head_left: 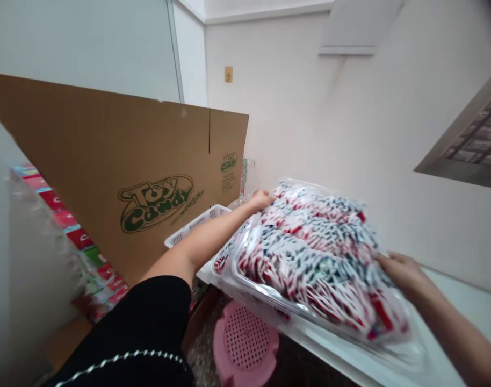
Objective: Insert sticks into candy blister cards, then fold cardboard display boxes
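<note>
A clear plastic tray [269, 293] is heaped with many thin white sticks with red and dark green parts [310, 242]. They look like wrapped sweets, but blur hides their exact kind. My left hand [263, 200] is closed on the tray's far left edge. On the opposite side, my right hand [402, 271] grips the right edge, its fingertips partly hidden by the contents. The tray tilts slightly over a white surface, and another clear tray edge shows beneath its left side.
A large cardboard sheet printed "Toy Candy" [88, 161] stands at the left, with stacked red and green packets [80, 236] behind it. A white basket [197, 223] sits beyond my left forearm. Below the tray is a pink stool [245, 338]. A white wall [294, 107] rises behind.
</note>
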Demonstrator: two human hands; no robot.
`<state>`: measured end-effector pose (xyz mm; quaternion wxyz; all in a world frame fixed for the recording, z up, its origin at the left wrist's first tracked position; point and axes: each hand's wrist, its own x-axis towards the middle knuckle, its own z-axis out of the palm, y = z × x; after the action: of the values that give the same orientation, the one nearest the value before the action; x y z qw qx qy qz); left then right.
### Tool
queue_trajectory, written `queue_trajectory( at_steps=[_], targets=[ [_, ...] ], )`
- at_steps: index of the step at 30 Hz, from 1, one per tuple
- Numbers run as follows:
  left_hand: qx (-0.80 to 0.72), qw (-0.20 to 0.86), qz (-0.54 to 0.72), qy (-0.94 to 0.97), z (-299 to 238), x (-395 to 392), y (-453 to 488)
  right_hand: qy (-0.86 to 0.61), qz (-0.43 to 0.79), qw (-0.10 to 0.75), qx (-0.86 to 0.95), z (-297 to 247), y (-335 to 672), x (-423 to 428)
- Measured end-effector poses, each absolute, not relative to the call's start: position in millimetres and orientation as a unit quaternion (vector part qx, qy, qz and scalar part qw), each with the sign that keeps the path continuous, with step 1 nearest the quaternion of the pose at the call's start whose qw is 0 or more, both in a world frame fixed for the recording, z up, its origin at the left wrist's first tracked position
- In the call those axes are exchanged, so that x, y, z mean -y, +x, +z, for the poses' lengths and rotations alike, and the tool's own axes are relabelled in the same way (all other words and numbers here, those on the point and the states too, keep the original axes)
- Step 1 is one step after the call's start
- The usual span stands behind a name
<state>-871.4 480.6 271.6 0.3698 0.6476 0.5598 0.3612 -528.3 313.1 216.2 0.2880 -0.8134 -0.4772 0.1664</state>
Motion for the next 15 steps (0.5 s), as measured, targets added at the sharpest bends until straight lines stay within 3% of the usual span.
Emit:
queue_trajectory(
  at_steps=[6,15],
  targets=[
    [-0.62,0.322,0.381,0.606,211.9,-538.3,-954.6,-0.781,0.239,0.296,0.496,176.8,-612.0,-410.6],
    [-0.62,0.358,0.368,0.593,143.8,-562.0,-992.3,-0.778,0.28,0.307,0.471,144.5,-644.2,-411.7]
  ],
)
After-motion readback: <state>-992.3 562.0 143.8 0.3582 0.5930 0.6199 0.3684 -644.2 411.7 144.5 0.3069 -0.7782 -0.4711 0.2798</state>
